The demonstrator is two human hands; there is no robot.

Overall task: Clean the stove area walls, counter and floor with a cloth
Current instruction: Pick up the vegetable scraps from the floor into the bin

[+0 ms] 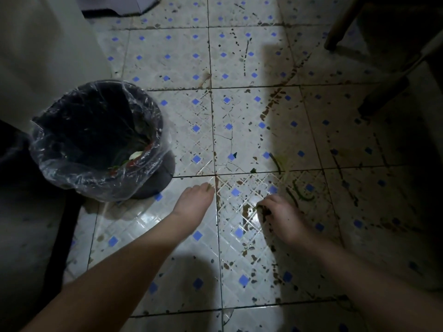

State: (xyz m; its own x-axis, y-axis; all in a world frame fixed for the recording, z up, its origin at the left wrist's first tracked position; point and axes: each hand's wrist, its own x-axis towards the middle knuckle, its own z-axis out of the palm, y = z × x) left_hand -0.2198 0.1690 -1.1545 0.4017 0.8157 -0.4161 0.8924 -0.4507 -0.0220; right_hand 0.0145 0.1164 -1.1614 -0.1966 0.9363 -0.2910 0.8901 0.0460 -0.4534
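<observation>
In the head view both bare forearms reach down to the tiled floor, white tiles with small blue diamonds, spattered with brown stains and crossed by dark grout lines. The left hand shows its back, fingers close together and tips down on the tile right at a grout crossing; whether they pinch anything there cannot be told. The right hand is just beside it, across the grout line, with fingers curled under and pinching a dark green scrap at the edge of a wet brown smear on a glossy patch of tile. Just beyond the right hand's knuckles lie green vegetable strips, and a little farther out another strip beside a pale yellowish piece. Near the left hand, ahead of it and on its outer side, stands a dark waste bin lined with a clear plastic bag, with red, white and green scraps low inside; its base nearly reaches the left fingertips. Behind the bin rises a pale cabinet side, and something dark and bulky fills the space outside the left forearm. Well beyond the right hand, in deep shadow, stand dark wooden furniture legs, one foot planted on the stained tiles. A heavy shadow covers the floor outside the right arm.
</observation>
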